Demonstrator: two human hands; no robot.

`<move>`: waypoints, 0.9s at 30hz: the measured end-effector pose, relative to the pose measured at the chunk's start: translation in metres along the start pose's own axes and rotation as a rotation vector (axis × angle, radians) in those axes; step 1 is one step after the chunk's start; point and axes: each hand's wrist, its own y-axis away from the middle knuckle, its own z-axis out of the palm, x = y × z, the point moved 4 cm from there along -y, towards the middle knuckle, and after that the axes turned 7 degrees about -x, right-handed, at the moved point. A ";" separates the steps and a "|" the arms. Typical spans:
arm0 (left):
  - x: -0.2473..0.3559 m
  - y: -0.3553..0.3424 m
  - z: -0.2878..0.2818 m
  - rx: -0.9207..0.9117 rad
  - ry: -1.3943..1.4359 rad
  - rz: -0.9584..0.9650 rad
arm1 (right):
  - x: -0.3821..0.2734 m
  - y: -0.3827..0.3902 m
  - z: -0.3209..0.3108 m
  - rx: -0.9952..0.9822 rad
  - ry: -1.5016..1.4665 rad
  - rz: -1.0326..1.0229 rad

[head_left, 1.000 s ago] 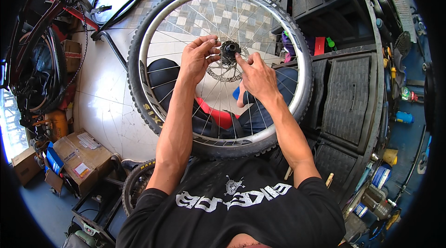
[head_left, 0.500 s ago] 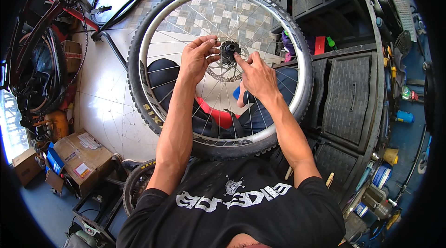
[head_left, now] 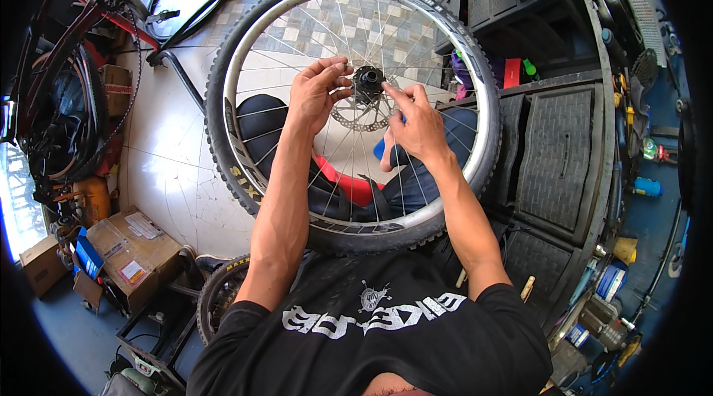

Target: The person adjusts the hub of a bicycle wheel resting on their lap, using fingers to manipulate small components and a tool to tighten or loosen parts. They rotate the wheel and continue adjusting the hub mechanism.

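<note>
A bicycle wheel [head_left: 490, 110] with a knobby black tyre and silver rim lies across my lap. At its centre is a black hub [head_left: 368, 80], with a drilled disc brake rotor [head_left: 356, 125] on the far side of the spokes. My left hand [head_left: 316, 95] is raised just left of the hub, thumb and fingertips pinched together; whatever they hold is too small to make out. My right hand [head_left: 420, 127] is at the hub's right side. Its index finger stretches to the hub's edge, the other fingers are partly bent, and nothing shows in its grasp.
Black woven-pattern drawers [head_left: 555, 155] stand close on the right, beside a blue surface crowded with tools and bottles. A dark red bicycle frame [head_left: 78, 32] is at the upper left. Cardboard boxes [head_left: 134, 255] and a second tyre [head_left: 212, 296] lie at the lower left.
My right hand has drawn back slightly to the right, its index fingertip moving from the hub's face to its edge. My left hand and the wheel have hardly moved.
</note>
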 end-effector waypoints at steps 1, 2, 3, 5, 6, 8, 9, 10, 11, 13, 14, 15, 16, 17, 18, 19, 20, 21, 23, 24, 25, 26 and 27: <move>0.000 0.000 0.000 0.001 0.000 -0.001 | 0.003 0.000 -0.001 0.027 -0.074 0.033; 0.000 0.000 0.000 0.000 -0.001 0.000 | 0.006 0.001 -0.003 0.050 -0.210 0.048; 0.000 0.000 0.000 0.002 -0.005 -0.002 | 0.010 0.001 -0.005 0.046 -0.340 0.102; 0.000 0.000 0.002 -0.008 -0.010 -0.006 | 0.014 0.000 -0.009 0.074 -0.552 0.147; 0.000 0.000 0.004 -0.018 -0.013 -0.008 | 0.013 -0.001 -0.011 0.095 -0.656 0.147; 0.000 0.001 0.008 -0.057 -0.011 -0.020 | 0.012 -0.004 -0.016 0.126 -0.875 0.192; 0.000 0.001 0.011 -0.086 -0.006 -0.030 | 0.009 -0.006 -0.019 0.142 -0.881 0.175; 0.000 0.001 0.014 -0.123 0.002 -0.037 | 0.003 -0.008 -0.023 0.164 -0.885 0.110; 0.000 0.001 0.016 -0.145 0.027 -0.044 | -0.002 -0.010 -0.026 0.182 -0.885 0.095; -0.001 0.002 0.022 -0.191 0.034 -0.038 | -0.013 -0.014 -0.031 0.199 -0.860 0.057; -0.001 0.003 0.023 -0.206 0.033 -0.036 | -0.018 -0.017 -0.034 0.198 -0.834 0.033; -0.002 0.003 0.025 -0.232 0.046 -0.027 | -0.023 -0.020 -0.037 0.197 -0.808 0.008; -0.003 0.003 0.027 -0.247 0.054 -0.023 | -0.027 -0.023 -0.039 0.186 -0.774 -0.015; -0.003 0.003 0.028 -0.261 0.062 -0.018 | -0.031 -0.026 -0.041 0.174 -0.740 -0.039; -0.004 0.004 0.028 -0.263 0.060 -0.020 | -0.034 -0.030 -0.043 0.166 -0.707 -0.076; -0.004 0.004 0.029 -0.266 0.059 -0.021 | -0.036 -0.032 -0.043 0.155 -0.695 -0.068; -0.004 0.004 0.028 -0.265 0.058 -0.023 | -0.037 -0.035 -0.044 0.133 -0.693 -0.072; -0.004 0.004 0.028 -0.266 0.057 -0.024 | -0.038 -0.036 -0.045 0.110 -0.690 -0.075; -0.004 0.004 0.028 -0.249 0.046 -0.035 | -0.037 -0.040 -0.046 0.085 -0.693 -0.075; -0.003 0.004 0.029 -0.273 0.048 -0.026 | -0.036 -0.042 -0.046 0.082 -0.699 -0.070; -0.003 0.004 0.029 -0.281 0.044 -0.026 | -0.034 -0.044 -0.046 0.073 -0.704 -0.052; -0.003 0.004 0.030 -0.285 0.037 -0.028 | -0.034 -0.045 -0.047 0.055 -0.716 -0.064; -0.003 0.004 0.029 -0.291 0.032 -0.025 | -0.032 -0.046 -0.047 0.031 -0.727 -0.063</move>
